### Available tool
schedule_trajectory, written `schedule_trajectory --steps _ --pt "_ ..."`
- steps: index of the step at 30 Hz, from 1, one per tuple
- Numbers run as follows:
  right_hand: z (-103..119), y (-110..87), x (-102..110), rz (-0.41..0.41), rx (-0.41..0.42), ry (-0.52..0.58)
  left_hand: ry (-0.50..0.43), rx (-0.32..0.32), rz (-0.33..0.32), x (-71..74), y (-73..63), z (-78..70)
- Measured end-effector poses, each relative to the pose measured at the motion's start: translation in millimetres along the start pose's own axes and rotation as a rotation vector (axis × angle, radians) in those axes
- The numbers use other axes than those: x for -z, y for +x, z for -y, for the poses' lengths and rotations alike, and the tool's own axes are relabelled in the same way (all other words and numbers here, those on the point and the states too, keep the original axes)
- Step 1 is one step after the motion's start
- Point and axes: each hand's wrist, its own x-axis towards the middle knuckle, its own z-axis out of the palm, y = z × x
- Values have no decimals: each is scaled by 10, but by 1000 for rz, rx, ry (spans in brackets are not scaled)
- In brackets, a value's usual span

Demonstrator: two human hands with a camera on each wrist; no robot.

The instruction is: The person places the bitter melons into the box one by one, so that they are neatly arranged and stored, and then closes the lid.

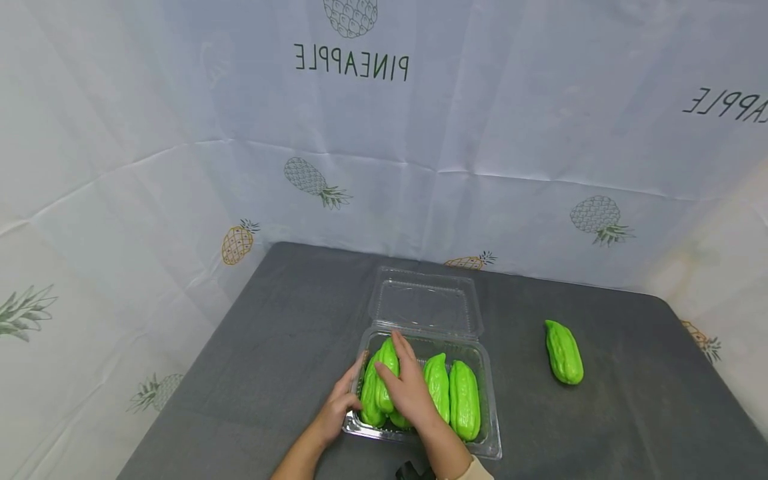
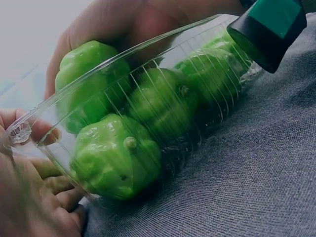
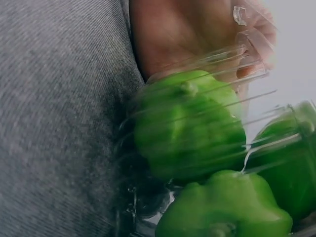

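A clear plastic clamshell box (image 1: pixel 493 417) holds several bright green bitter melons (image 1: pixel 465 400), lying lengthwise. My left hand (image 1: pixel 336 408) grips the box's left wall, its thumb over the rim and its other fingers outside, as the left wrist view shows. My right hand (image 1: pixel 415 393) reaches into the box and holds an upper bitter melon (image 1: pixel 386 381) between thumb and fingers. That melon sits above the leftmost melon (image 1: pixel 370 400) and another one partly hidden under my right hand. In the right wrist view, the melons (image 3: pixel 190 126) show blurred through the ribbed wall.
The box's hinged lid (image 1: pixel 426 303) lies open toward the back of the dark grey table (image 1: pixel 288 320). One more bitter melon (image 1: pixel 564 353) lies alone on the right. A white pineapple-print cloth (image 1: pixel 420 133) hangs behind the table and along its sides.
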Motion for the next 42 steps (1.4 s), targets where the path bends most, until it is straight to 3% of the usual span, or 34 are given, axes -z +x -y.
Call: schedule_trajectory --steps 15,23,30,42 --pt "-1 13 54 61 26 -7 7 36 -4 -2 -3 -35" --pt "102 -36 120 9 23 32 8 -19 0 6 -10 -18" --pt "276 -119 409 -22 29 38 12 -60 -24 1 -15 1" --pt "270 -164 985 -52 68 -188 6 -82 -12 -4 -16 18"
